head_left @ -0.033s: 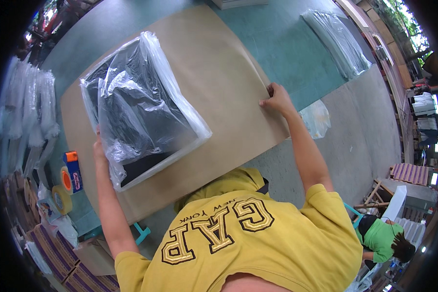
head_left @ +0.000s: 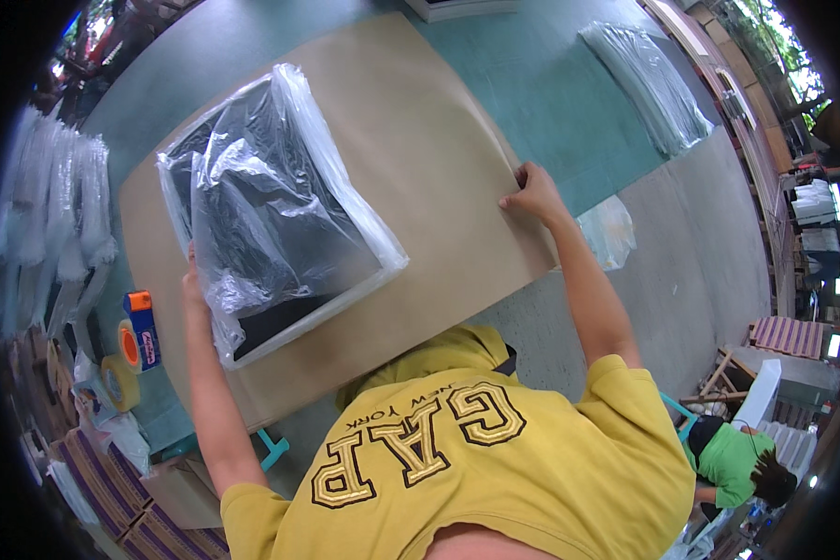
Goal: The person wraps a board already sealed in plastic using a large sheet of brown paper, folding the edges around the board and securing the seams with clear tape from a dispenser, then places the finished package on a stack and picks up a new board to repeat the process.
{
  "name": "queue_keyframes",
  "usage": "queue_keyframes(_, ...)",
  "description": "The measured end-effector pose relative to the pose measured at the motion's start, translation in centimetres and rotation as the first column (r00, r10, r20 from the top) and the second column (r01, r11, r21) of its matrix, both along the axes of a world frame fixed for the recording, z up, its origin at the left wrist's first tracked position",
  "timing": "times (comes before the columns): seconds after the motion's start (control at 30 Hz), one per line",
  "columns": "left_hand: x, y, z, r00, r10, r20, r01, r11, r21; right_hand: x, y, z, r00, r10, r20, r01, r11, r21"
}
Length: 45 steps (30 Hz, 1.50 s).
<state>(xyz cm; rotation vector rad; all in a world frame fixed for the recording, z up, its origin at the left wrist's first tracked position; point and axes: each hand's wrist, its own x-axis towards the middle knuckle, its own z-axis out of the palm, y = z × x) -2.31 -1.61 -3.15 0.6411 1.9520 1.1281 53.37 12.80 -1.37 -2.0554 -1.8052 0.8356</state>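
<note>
A flat dark rectangular panel [head_left: 280, 224] in clear plastic wrap lies on a large sheet of brown paper [head_left: 439, 140], left of the middle. My left hand [head_left: 194, 280] rests against the left edge of the wrapped panel, one finger pointing up along it. Its other fingers are mostly hidden, so its grip does not show. At the right edge of the brown paper, my right hand [head_left: 536, 194] pinches the sheet between thumb and bent fingers.
The paper lies on a green table [head_left: 532, 103]. Left are an orange-and-blue tape dispenser [head_left: 140, 331], a tape roll [head_left: 119, 383] and hanging clear plastic [head_left: 61, 205]. Far right lies a stack of clear plastic sheets [head_left: 649, 89]. Another person [head_left: 728, 462] in green is at lower right.
</note>
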Motion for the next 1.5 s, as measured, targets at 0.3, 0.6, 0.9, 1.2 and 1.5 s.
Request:
queue_keyframes(0.3, -1.7, 0.1, -2.5, 0.997, 0.048, -0.056, -0.044, 0.997, 0.069, -4.0, 9.1, 2.8, 0.98, -0.047, -0.191, 0.078, 0.985, 0.156)
queue_keyframes(0.6, 0.9, 0.8, 0.6, 0.994, 0.05, -0.095, -0.057, 0.996, -0.074, -4.4, 11.9, 0.7, 0.996, 0.023, 0.089, -0.043, 0.974, 0.224)
queue_keyframes(0.9, 0.3, 0.7, 0.2, 0.95, -0.009, -0.312, -0.072, 0.967, -0.246, -6.9, 10.5, 2.1, 0.89, 0.186, 0.416, -0.409, 0.728, 0.55)
queue_keyframes(1.2, -1.1, 4.9, 4.9, 0.87, -0.218, -0.442, 0.233, 0.972, -0.02, -16.3, 8.0, 19.3, 0.833, 0.51, -0.216, -0.532, 0.845, -0.053)
queue_keyframes(1.5, 1.4, 8.2, 1.7, 0.809, -0.035, -0.587, 0.086, 0.995, 0.058, -38.3, -4.1, 10.6, 0.52, 0.849, 0.094, -0.854, 0.518, 0.045)
